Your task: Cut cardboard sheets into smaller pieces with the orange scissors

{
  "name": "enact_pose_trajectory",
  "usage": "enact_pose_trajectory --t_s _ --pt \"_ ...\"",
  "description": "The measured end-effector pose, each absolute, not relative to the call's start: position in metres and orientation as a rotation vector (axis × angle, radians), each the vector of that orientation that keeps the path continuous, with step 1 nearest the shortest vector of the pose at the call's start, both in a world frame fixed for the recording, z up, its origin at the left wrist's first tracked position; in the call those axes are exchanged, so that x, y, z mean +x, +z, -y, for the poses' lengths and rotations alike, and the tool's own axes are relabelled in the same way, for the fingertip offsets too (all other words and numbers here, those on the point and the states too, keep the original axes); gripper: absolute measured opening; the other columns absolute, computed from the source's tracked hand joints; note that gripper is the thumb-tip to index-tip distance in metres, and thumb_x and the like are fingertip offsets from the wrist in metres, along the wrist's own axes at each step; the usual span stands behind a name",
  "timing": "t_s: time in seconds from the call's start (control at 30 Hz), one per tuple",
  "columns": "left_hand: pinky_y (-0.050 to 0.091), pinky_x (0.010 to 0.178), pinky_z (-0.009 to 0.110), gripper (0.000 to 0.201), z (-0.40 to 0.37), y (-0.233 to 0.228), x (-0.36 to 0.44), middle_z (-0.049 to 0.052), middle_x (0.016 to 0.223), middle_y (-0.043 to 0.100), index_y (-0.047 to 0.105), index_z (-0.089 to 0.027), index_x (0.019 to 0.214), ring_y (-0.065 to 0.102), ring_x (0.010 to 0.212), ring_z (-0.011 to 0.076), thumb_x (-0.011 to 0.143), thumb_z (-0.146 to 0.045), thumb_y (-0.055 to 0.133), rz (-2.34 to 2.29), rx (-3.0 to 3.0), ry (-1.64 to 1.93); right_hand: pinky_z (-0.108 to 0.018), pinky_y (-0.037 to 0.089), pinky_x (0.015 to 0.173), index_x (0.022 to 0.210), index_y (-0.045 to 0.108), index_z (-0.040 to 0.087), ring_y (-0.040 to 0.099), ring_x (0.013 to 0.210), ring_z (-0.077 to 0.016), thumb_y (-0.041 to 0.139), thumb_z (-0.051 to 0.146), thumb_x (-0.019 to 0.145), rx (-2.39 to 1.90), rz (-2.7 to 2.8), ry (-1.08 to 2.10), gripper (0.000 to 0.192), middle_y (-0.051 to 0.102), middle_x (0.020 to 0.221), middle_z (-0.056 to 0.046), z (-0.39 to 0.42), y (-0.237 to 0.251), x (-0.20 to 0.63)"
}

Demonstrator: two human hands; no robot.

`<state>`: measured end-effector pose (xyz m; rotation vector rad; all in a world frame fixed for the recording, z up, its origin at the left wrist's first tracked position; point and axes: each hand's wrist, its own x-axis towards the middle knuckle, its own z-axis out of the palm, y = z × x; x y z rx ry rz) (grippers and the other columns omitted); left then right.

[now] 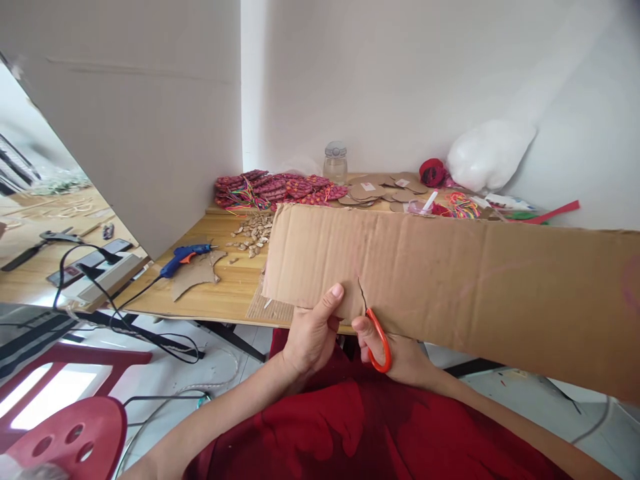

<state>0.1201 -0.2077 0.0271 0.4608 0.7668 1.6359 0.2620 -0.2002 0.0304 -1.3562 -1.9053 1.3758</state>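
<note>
A long, wide piece of corrugated cardboard [430, 280] is held up in front of me, reaching past the right edge of the view. Near its left end my left hand [315, 333] grips the lower edge, thumb on the front face. Orange-handled scissors [383, 343] are in my right hand [395, 353], with the thumb through one loop. The blades sit in a slit that runs up from the cardboard's lower edge, just right of my left thumb. Most of the blades and my right fingers are hidden behind the cardboard.
On the wooden table [220, 293] lie a blue glue gun [186, 259], a cardboard scrap [200, 275] and small brown pieces [254, 230]. Behind are patterned red bundles [280, 187], a jar [335, 162], cardboard discs [367, 188] and a white bag [487, 157]. A red stool [75, 433] stands left.
</note>
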Motion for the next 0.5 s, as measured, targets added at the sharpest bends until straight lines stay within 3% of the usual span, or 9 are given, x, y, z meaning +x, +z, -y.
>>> enact_pose_trajectory --t_s 0.2,0.37,0.5 --pt "0.059 0.076 0.024 0.056 0.195 0.035 0.108 0.007 0.114 0.074 0.066 -0.021 0.126 0.071 0.101 0.0197 0.074 -0.026 0.086 -0.828 0.446 1.778 -0.026 0.039 0.055 0.064 0.05 0.021 0.048 0.051 -0.013 0.036 0.084 0.088 -1.187 1.831 1.697 0.069 0.055 0.054 0.001 0.2 0.011 0.268" --pt "0.06 0.071 0.028 0.053 0.192 0.036 0.091 0.011 0.12 0.072 0.066 -0.018 0.124 0.07 0.102 0.0226 0.076 -0.03 0.085 -0.866 0.497 1.838 -0.023 0.028 0.048 0.068 0.05 0.019 0.04 0.049 -0.0104 0.05 0.079 0.087 -0.951 1.996 1.877 0.063 0.054 0.057 0.001 0.206 0.021 0.281" --pt "0.06 0.074 0.031 0.051 0.198 0.03 0.09 0.008 0.114 0.073 0.066 -0.019 0.122 0.07 0.1 0.0221 0.076 -0.032 0.085 -0.889 0.525 1.787 -0.024 0.033 0.054 0.082 0.056 0.019 0.042 0.055 -0.012 0.038 0.07 0.098 -0.921 1.916 1.802 0.056 0.058 0.064 0.0 0.201 0.048 0.281"
